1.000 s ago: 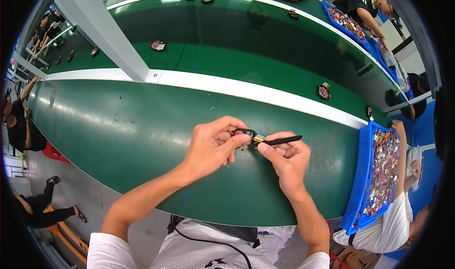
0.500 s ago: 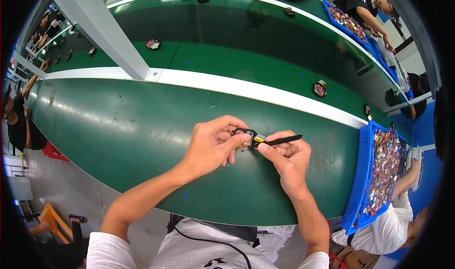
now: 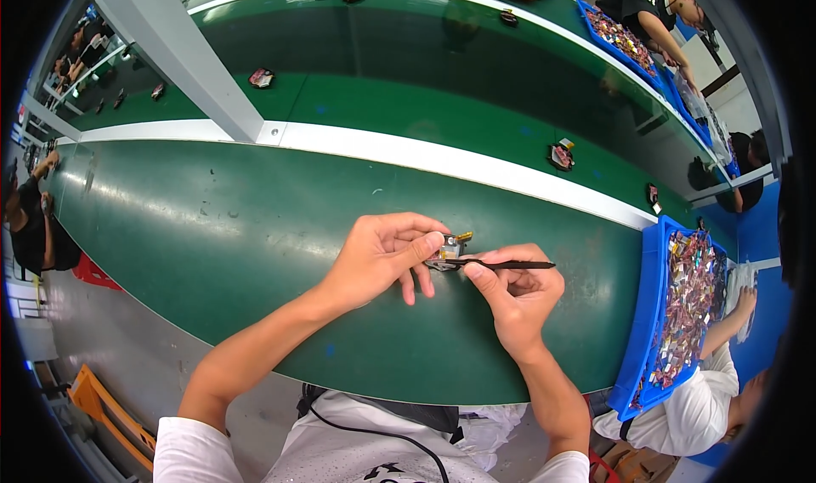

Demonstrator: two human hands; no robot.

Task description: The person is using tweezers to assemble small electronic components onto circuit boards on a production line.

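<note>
Over the green bench top (image 3: 280, 219), my left hand (image 3: 382, 258) pinches a small electronic assembly (image 3: 449, 250) between thumb and fingers. It has a dark housing, some reddish parts inside and a yellow-ended flat strip (image 3: 464, 236) sticking up at its far right corner. In my right hand (image 3: 520, 292) is a slim, flat black hand tool (image 3: 518, 264), gripped between thumb and fingers like a pen. The tool's left end reaches the near side of the assembly; whether its tip touches inside cannot be made out. My left fingers hide part of the housing.
A blue tray (image 3: 648, 313) heaped with small reddish parts stands at the bench's right end. Beyond a white rail (image 3: 382, 160) runs a green conveyor belt (image 3: 382, 109) carrying several similar assemblies. A grey post (image 3: 183, 53) rises at left. Other people work around.
The black tool's tip has moved left onto the assembly, its near side now thin to view. The assembly has tilted, its yellow-ended strip now pointing up. Pieces on the belt have shifted left.
</note>
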